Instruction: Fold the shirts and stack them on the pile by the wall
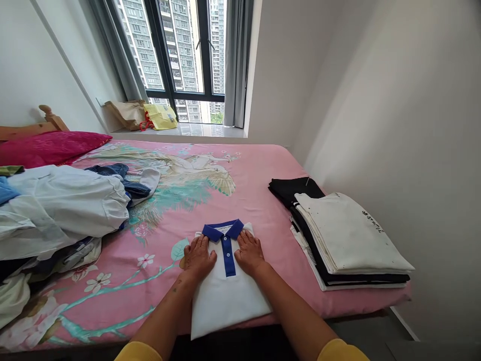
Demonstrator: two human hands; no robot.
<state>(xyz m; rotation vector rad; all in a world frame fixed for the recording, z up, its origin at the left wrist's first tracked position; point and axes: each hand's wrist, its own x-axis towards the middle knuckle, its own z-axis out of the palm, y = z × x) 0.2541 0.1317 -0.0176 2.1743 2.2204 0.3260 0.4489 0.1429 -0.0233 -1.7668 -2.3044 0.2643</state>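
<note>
A white polo shirt (231, 301) with a blue collar and blue button placket lies folded, front up, on the bed near its front edge. Its collar points away from me. My left hand (199, 256) rests flat on the shirt's left shoulder, just below the collar. On the opposite shoulder lies my right hand (250, 252), palm down with the fingers stretched forward. Neither hand grips the cloth. The lower end of the shirt reaches the bed's edge between my forearms.
A stack of folded clothes (349, 235), white and black, sits on the right of the pink floral bedsheet (255, 165). Loose clothes (63, 205) are heaped on the left, before a red pillow (56, 146). Bags (161, 116) stand on the windowsill. A wall borders the right side.
</note>
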